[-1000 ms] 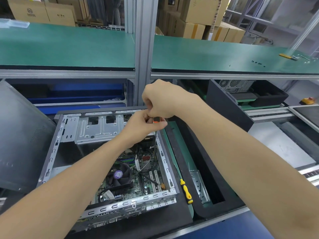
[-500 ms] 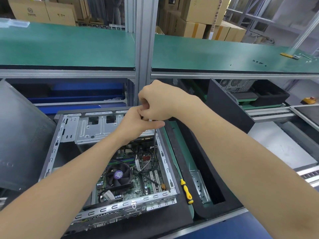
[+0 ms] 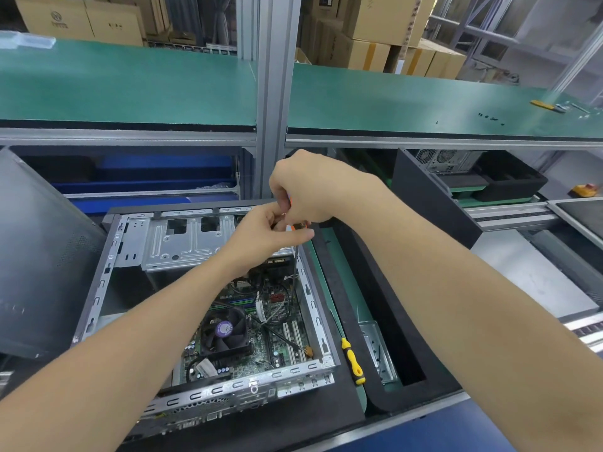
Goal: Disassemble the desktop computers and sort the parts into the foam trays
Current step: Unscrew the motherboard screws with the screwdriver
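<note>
- A bench with a smooth green mat (image 3: 130, 89) runs across the back on aluminium posts, with cardboard boxes (image 3: 368, 31) stacked behind it.
- The right hand (image 3: 313, 187) is curled in a fist round the orange screwdriver (image 3: 295, 225), above the case's far right corner.
- Its thin steel shaft drops straight down inside the case's right wall.
- The left hand (image 3: 270, 233) meets it from the left. Its fingertips pinch the tool where the handle joins the shaft, and the thumb lies flat under it.
- The case (image 3: 107, 272) lies open on its side on a black foam pad. It is a grey sheet-metal box with slotted edges.
- At the case's far end sits a stamped, shiny drive cage (image 3: 182, 239) with square cut-outs.
- Nearer in the case lies the green motherboard (image 3: 277, 321). It carries a black round-bladed fan (image 3: 226, 331) with a purple sticker, white slots and loose wires.
- A yellow screwdriver (image 3: 352, 360) lies just right of the case's near corner.
- Right of the case is a black foam tray (image 3: 368, 288) with thick matte walls. A perforated metal bracket (image 3: 378, 350) lies in its green-floored slot, beside a long dark slot.
- A dark grey panel (image 3: 39, 249) leans left of the case.
- Far right of the case, under the bench, a second computer (image 3: 447, 159) stands beside another black tray (image 3: 512, 181).
</note>
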A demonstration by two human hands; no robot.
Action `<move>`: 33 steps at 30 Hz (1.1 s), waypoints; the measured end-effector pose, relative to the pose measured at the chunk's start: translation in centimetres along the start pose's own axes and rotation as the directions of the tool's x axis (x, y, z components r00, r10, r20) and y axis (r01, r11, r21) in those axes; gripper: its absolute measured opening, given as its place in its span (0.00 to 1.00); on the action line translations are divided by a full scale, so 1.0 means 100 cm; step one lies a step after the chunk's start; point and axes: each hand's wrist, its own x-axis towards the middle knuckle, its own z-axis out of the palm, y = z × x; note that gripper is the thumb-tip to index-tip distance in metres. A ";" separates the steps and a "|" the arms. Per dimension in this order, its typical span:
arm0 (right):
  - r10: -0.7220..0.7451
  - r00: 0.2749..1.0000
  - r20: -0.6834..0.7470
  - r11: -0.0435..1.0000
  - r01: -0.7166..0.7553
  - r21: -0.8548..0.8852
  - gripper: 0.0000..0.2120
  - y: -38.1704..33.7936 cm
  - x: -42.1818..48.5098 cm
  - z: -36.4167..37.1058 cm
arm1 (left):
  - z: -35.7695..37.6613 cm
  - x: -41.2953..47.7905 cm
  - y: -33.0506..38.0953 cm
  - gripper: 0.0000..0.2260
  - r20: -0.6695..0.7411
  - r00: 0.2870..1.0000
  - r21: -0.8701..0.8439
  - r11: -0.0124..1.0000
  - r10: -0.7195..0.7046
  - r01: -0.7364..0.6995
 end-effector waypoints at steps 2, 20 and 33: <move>-0.042 0.998 0.049 0.999 0.042 0.008 0.10 0.001 -0.002 -0.004 | -0.008 0.000 0.003 0.19 0.038 0.999 0.007 0.999 -0.034 0.033; 0.087 0.962 -0.258 0.995 -0.071 0.073 0.23 -0.008 0.007 0.018 | -0.002 0.000 0.006 0.11 -0.130 0.991 0.067 0.997 0.035 -0.027; 0.137 0.983 -0.123 0.760 -0.025 0.650 0.19 -0.002 0.015 0.099 | -0.019 -0.036 -0.057 0.02 0.016 0.950 0.421 0.864 -0.312 0.277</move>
